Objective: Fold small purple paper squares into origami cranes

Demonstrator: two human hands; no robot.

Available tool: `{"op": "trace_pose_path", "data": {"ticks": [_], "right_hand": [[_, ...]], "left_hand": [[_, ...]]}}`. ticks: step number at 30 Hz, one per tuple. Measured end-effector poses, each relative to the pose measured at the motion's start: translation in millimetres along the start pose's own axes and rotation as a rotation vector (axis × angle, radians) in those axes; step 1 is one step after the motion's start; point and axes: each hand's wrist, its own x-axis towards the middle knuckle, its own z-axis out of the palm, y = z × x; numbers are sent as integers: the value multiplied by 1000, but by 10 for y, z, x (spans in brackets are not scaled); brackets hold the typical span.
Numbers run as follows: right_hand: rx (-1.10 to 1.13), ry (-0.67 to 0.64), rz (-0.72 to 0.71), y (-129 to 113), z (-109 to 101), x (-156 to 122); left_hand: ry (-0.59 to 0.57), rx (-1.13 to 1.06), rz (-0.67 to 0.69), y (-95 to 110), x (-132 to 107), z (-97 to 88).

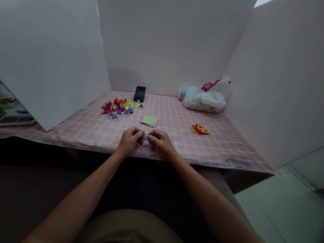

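Both hands meet over the front edge of the table with the pink checked tablecloth (224, 145), and between them sits a small purple folded paper piece (145, 137). The left hand (130, 139) pinches its left side with thumb and fingertips closed on it, and the right hand (162, 142) grips the other side the same way, so most of the paper is hidden by the fingers. Further back lie a thin stack of green square paper sheets (149, 120), a spread pile of red, orange, yellow-green and purple folded paper pieces (119, 107), a black phone (139, 94), a white plastic bag (204, 98) and a few red and yellow paper cut-outs (199, 129). White boards (172, 40) wall in the table on three sides. The piece is tiny and held close to the table's edge, so a loosened pinch could likely drop it into the lap. Uneven pressure from the two hands could also set a crease crooked or tear the thin paper.
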Motion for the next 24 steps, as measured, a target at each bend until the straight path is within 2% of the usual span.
{"op": "trace_pose_path", "data": {"ticks": [5, 18, 24], "right_hand": [[3, -21, -6, -24, -14, -8], [-131, 96, -109, -2, 28, -13], [-118, 116, -102, -1, 49, -27]], "left_hand": [[-6, -12, -12, 10, -7, 0], [-63, -30, -6, 19, 7, 4], [-91, -37, 1, 20, 4, 4]]}}
